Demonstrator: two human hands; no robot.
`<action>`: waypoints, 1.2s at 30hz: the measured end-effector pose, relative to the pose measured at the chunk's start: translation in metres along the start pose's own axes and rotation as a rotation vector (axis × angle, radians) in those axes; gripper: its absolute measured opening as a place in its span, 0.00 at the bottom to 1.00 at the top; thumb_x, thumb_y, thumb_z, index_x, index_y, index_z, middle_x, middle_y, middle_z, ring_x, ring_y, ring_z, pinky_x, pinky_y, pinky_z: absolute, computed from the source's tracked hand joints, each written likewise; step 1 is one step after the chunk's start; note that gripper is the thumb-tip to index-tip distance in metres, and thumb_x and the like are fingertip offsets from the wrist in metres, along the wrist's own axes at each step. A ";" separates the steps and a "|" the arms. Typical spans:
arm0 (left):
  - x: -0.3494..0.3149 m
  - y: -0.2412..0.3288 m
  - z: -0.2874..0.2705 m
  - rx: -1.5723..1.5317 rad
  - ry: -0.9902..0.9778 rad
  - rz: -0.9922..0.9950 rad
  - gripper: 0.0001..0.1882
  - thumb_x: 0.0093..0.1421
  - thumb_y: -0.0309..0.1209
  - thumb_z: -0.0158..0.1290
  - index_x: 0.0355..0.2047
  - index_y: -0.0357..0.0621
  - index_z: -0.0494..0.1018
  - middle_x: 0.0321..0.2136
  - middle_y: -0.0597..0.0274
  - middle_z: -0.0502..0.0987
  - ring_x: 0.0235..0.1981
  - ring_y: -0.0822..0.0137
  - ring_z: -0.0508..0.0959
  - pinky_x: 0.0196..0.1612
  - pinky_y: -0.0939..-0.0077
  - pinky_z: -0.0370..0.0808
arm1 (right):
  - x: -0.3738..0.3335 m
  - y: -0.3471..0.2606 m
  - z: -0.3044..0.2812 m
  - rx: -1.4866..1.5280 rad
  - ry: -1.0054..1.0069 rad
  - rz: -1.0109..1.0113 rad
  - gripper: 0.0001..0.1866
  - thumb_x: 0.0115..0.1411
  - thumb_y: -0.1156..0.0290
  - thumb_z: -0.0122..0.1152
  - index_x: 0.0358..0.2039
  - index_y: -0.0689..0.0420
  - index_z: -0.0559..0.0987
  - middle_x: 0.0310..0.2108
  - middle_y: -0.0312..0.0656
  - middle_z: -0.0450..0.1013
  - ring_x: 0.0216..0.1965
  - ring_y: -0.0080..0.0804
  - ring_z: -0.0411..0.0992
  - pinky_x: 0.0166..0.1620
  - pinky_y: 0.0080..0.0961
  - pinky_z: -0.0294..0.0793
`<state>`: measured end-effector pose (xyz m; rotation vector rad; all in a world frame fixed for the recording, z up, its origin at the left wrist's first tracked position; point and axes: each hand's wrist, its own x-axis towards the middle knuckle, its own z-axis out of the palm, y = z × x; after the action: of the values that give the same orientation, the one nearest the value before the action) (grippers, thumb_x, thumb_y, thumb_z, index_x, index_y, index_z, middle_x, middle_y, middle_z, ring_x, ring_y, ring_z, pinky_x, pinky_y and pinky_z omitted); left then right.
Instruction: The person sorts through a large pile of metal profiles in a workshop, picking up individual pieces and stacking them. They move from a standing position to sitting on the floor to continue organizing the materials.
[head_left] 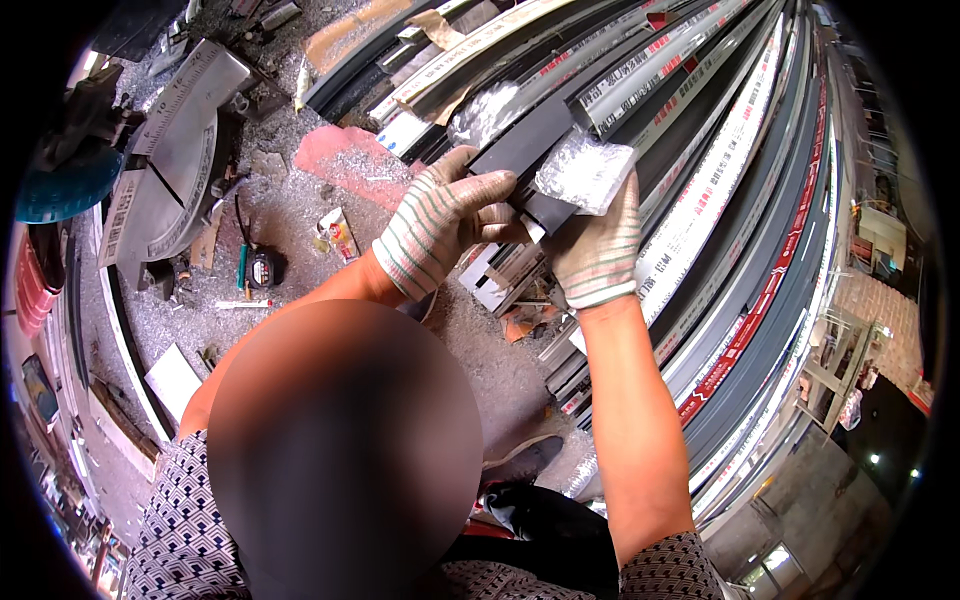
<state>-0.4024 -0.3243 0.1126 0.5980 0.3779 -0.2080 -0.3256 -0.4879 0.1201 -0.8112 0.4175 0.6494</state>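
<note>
My left hand, in a striped white work glove, closes its thumb and fingers on the near end of a dark grey metal profile. On the other side of that end, my right hand, gloved the same way, wraps round it, most of its fingers hidden. Crumpled clear plastic wrap lies over the profile against my right hand. From the hands the profile runs up and away to the right, above a stack of long profiles.
Metal shavings cover the floor. To the left stand a saw's angle scale plate and a tape measure. A red sheet lies ahead of my left hand. Short offcuts lie below the hands.
</note>
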 end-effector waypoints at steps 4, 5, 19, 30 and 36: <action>0.001 0.001 -0.003 0.076 -0.016 0.001 0.21 0.64 0.34 0.57 0.53 0.42 0.65 0.35 0.67 0.74 0.31 0.73 0.80 0.44 0.64 0.83 | -0.001 -0.006 0.020 0.082 -0.037 -0.139 0.28 0.67 0.45 0.56 0.55 0.53 0.74 0.51 0.42 0.74 0.54 0.37 0.71 0.59 0.41 0.70; 0.001 0.000 -0.004 0.087 -0.012 0.003 0.21 0.64 0.34 0.57 0.53 0.42 0.65 0.35 0.66 0.74 0.31 0.72 0.80 0.44 0.64 0.83 | 0.003 -0.008 0.017 -0.032 0.006 -0.144 0.24 0.67 0.48 0.58 0.52 0.54 0.75 0.49 0.40 0.75 0.52 0.35 0.72 0.58 0.39 0.71; 0.003 0.004 -0.013 0.114 0.026 0.048 0.20 0.63 0.34 0.58 0.51 0.43 0.63 0.33 0.66 0.71 0.32 0.68 0.81 0.40 0.64 0.84 | -0.036 -0.041 -0.018 -1.457 0.415 -0.446 0.18 0.72 0.62 0.49 0.31 0.63 0.75 0.21 0.33 0.65 0.25 0.20 0.61 0.31 0.25 0.68; -0.004 0.004 0.010 0.084 0.011 0.044 0.23 0.63 0.31 0.60 0.50 0.36 0.61 0.34 0.61 0.71 0.29 0.71 0.79 0.36 0.73 0.84 | -0.068 -0.048 -0.025 -0.864 0.203 -0.185 0.38 0.61 0.43 0.65 0.58 0.63 0.72 0.49 0.43 0.75 0.52 0.33 0.73 0.59 0.34 0.72; -0.008 -0.009 0.022 0.172 -0.046 0.038 0.27 0.64 0.33 0.59 0.57 0.34 0.60 0.37 0.58 0.76 0.34 0.67 0.83 0.37 0.74 0.84 | -0.019 -0.010 0.014 -0.153 -0.194 -0.125 0.40 0.61 0.45 0.62 0.63 0.62 0.65 0.58 0.50 0.69 0.59 0.44 0.69 0.64 0.43 0.69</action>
<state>-0.4058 -0.3434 0.1283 0.7678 0.3053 -0.2189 -0.3317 -0.4892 0.1455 -0.9027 0.1412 0.6421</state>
